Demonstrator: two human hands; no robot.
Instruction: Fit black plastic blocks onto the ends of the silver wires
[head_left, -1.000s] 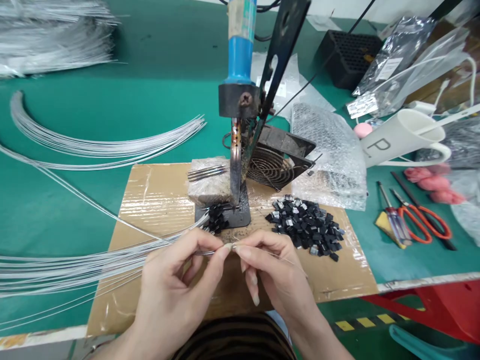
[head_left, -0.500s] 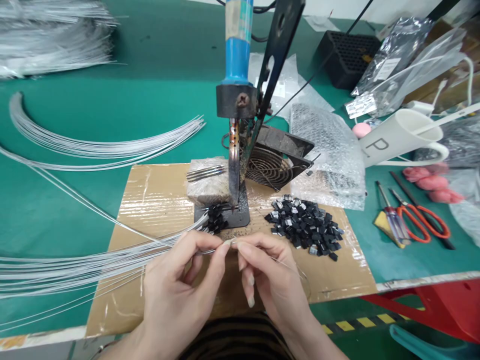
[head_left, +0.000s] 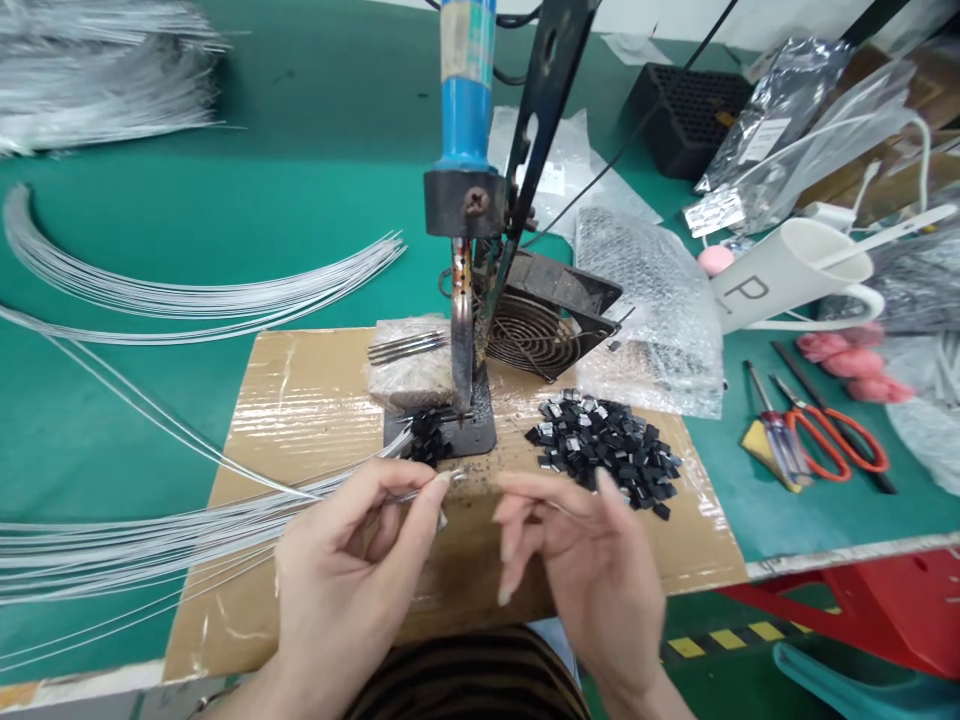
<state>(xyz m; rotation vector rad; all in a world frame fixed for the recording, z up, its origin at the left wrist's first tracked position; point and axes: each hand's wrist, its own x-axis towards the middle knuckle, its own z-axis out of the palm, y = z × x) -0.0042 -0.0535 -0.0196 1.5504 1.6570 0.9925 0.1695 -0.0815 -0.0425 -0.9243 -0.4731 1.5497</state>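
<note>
Thumb and forefinger of my left hand point(head_left: 364, 560) pinch the end of a thin white wire point(head_left: 456, 476), low in front of the soldering iron point(head_left: 463, 330). My right hand point(head_left: 581, 560) is apart from it to the right, fingers spread, near the pile of small black connectors point(head_left: 607, 445); a thin strand may lie along its fingers, too faint to tell. Beyond my left hand, more black connectors point(head_left: 427, 437) sit on the ends of a bundle of white wires point(head_left: 150, 550). The iron is clamped tip down over a dark metal plate point(head_left: 480, 425).
A cardboard sheet point(head_left: 255, 400) covers the front of the green table. Behind the iron stands a small black fan point(head_left: 551, 320). A loose wire bundle point(head_left: 202, 295) lies left. To the right are bubble wrap point(head_left: 652, 320), a white mug point(head_left: 795, 270), orange-handled scissors point(head_left: 821, 440) and a screwdriver point(head_left: 776, 425).
My right hand has let go near the wire's end and moved right, its fingers opening. My left hand keeps its pinch and has shifted slightly left. The whole view has moved a little.
</note>
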